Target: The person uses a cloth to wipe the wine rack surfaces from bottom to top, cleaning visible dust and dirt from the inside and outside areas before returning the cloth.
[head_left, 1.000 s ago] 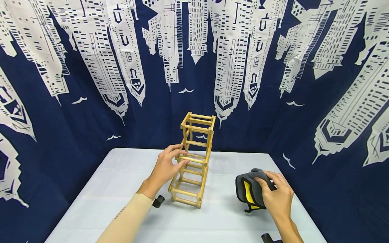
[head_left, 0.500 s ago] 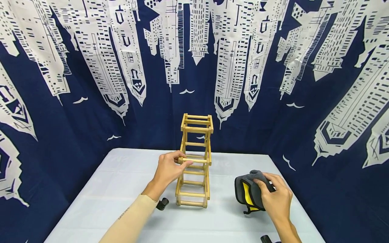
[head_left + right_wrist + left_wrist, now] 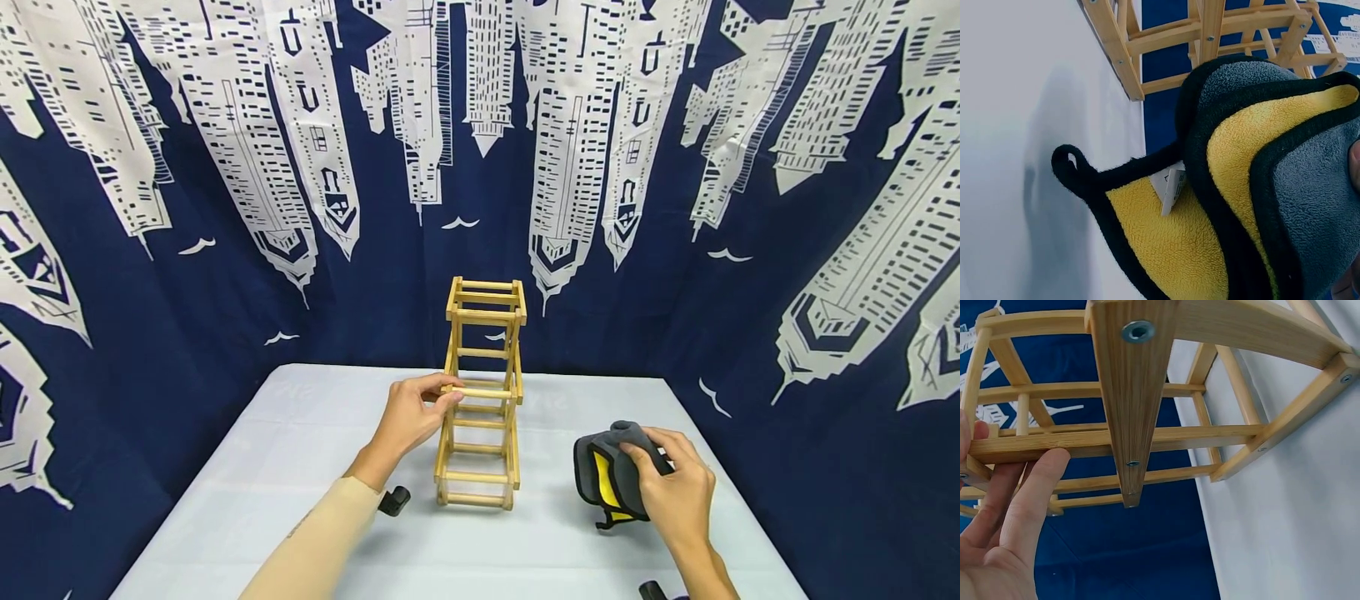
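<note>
A wooden rack [image 3: 476, 477] with several tiers of bars stands upright on the white table. My left hand [image 3: 408, 417] pinches one of its middle-tier bars at the left front corner, thumb on the near side. In the left wrist view, fingers [image 3: 1029, 506] lie against that bar, and screw heads show in the rack's wood. To the right, my right hand [image 3: 681, 487] grips a folded grey and yellow cloth [image 3: 632, 477] just off the table, apart from the rack. The right wrist view shows the cloth's black edging, hanging loop [image 3: 1067, 164] and white label [image 3: 1173, 190].
The white table [image 3: 285, 467] ends at a dark blue curtain [image 3: 360, 325] printed with white buildings, close behind the rack. Black wrist-worn parts show under the left forearm [image 3: 322, 533] and near the right wrist.
The rack has turned from an angled stance to face me squarely. My left fingers have come together on its bar. My right hand has drifted slightly left with the cloth.
</note>
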{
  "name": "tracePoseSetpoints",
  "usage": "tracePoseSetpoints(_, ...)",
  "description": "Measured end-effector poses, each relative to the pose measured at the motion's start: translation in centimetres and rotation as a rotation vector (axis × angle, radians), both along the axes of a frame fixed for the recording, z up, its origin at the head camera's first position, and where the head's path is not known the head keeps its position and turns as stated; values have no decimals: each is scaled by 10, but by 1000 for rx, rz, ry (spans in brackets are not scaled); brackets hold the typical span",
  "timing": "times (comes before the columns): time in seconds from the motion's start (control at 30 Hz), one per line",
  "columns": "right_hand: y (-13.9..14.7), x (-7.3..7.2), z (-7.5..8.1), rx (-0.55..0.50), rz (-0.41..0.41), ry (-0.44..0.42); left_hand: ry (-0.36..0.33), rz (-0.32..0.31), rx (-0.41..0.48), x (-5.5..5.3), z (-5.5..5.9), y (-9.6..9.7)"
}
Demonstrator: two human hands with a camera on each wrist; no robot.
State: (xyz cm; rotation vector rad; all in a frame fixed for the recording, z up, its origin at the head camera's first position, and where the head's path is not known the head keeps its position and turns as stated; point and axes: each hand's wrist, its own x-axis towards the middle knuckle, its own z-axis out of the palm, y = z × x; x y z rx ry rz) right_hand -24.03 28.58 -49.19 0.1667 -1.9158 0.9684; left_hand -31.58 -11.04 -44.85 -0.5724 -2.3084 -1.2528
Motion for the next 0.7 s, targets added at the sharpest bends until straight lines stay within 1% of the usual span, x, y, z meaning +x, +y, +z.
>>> tracePoseSetpoints(0.13,-5,0,-1,-2,9,-9,2,8,15,-4,1,2)
tracePoseSetpoints(0.27,-10,2,-2,6,41,-9,-25,16,22,-5,0,2)
tracePoseSetpoints(0.33,-13,3,-2,13,61,-8,-40,16,30,-6,-2,2)
tracePoseSetpoints(0.43,-17,3,-1,30,99,0,-38,15,44,-8,-2,3)
tracePoseSetpoints(0.57,-25,1,3,66,152,3,-21,32,47,-9,1,5)
tracePoseSetpoints(0.7,-35,0,9,95,214,21,-18,49,52,-7,6,9)
